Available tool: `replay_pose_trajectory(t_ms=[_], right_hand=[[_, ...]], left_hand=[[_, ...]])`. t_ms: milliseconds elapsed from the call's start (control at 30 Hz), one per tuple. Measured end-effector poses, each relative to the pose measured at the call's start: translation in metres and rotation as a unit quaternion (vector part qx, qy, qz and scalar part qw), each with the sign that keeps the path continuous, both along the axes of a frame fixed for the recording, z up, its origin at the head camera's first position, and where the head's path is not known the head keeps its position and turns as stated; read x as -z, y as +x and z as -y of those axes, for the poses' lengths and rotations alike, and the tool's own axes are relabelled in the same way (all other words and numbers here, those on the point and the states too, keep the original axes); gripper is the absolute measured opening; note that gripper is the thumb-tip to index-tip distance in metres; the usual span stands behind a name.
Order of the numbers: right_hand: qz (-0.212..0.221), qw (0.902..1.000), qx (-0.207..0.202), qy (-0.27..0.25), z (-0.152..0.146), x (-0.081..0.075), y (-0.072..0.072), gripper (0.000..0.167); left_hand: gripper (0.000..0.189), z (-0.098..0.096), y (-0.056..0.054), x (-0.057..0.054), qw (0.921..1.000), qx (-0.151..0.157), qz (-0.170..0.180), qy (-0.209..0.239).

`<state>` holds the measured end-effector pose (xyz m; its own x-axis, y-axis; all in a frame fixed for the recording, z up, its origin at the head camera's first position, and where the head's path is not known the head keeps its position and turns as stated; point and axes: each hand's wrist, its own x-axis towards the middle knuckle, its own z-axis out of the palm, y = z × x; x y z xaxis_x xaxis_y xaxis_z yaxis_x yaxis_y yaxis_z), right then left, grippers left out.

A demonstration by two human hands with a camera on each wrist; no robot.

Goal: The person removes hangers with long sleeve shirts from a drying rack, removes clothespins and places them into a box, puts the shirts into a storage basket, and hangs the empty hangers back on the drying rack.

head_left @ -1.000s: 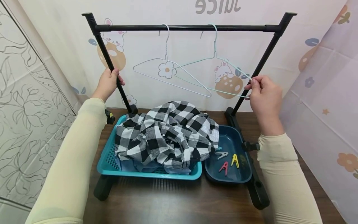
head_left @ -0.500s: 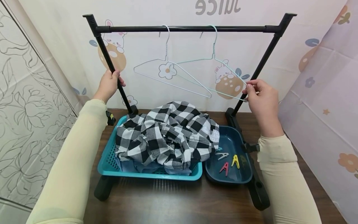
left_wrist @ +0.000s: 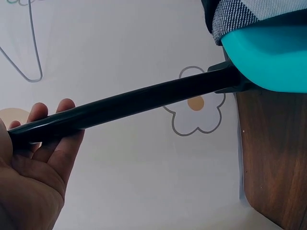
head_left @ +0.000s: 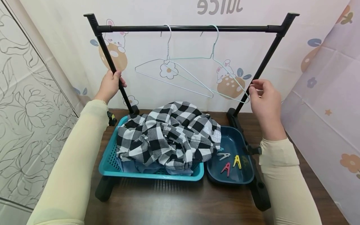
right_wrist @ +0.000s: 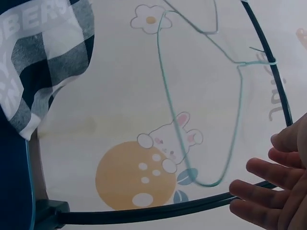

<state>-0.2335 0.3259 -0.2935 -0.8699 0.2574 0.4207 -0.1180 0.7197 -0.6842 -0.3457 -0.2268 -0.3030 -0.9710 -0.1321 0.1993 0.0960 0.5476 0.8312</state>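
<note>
My left hand [head_left: 109, 85] grips the left post [head_left: 105, 51] of a black clothes rack. In the left wrist view its fingers [left_wrist: 67, 143] curl around that post. On the top bar [head_left: 188, 28] hang two bare wire hangers: a white one [head_left: 168, 47] and a pale green one [head_left: 194, 58]. My right hand [head_left: 265, 101] is beside the right post [head_left: 265, 61], just right of the green hanger's lower corner. The right wrist view shows its fingers loosely bent, apart from the green hanger [right_wrist: 240, 96], with fingertips overlapping the post.
Below the bar, a turquoise basket [head_left: 152, 177] holds a crumpled black-and-white checked garment [head_left: 168, 134] over blue cloth [head_left: 129, 166]. Right of it, a dark blue tray [head_left: 244, 178] holds several clothespins, including a yellow one [head_left: 237, 162] and a red one [head_left: 226, 169]. A printed curtain hangs behind.
My right hand has let go of the green hanger, whose right corner has moved down and left. My left hand stays on its post.
</note>
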Motion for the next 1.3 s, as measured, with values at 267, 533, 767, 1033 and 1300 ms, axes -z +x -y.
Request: replay_pose_trajectory(t_ms=[267,533,767,1033,1300], right_hand=[[-0.046,0.9987,-0.005,-0.022,0.009,-0.001,0.017,0.043],[-0.113,0.9931,-0.023,-0.024,0.021,0.003,0.044,0.038],[-0.116,0.9926,-0.033,-0.017,0.028,0.014,0.064,0.038],[-0.082,0.9943,-0.051,-0.044,0.029,0.027,0.078,0.036],[-0.042,0.9948,-0.091,-0.018,0.037,0.030,0.090,0.041]], left_hand=[[0.053,0.000,0.001,0.001,1.0000,0.000,-0.001,0.000],[0.050,0.001,-0.001,0.001,0.9999,0.001,0.002,-0.012],[0.051,0.003,-0.002,0.003,0.9998,-0.002,-0.001,-0.018],[0.056,0.001,0.000,0.002,0.9995,-0.005,-0.002,-0.030],[0.056,0.001,0.001,0.002,0.9997,-0.002,0.000,-0.026]])
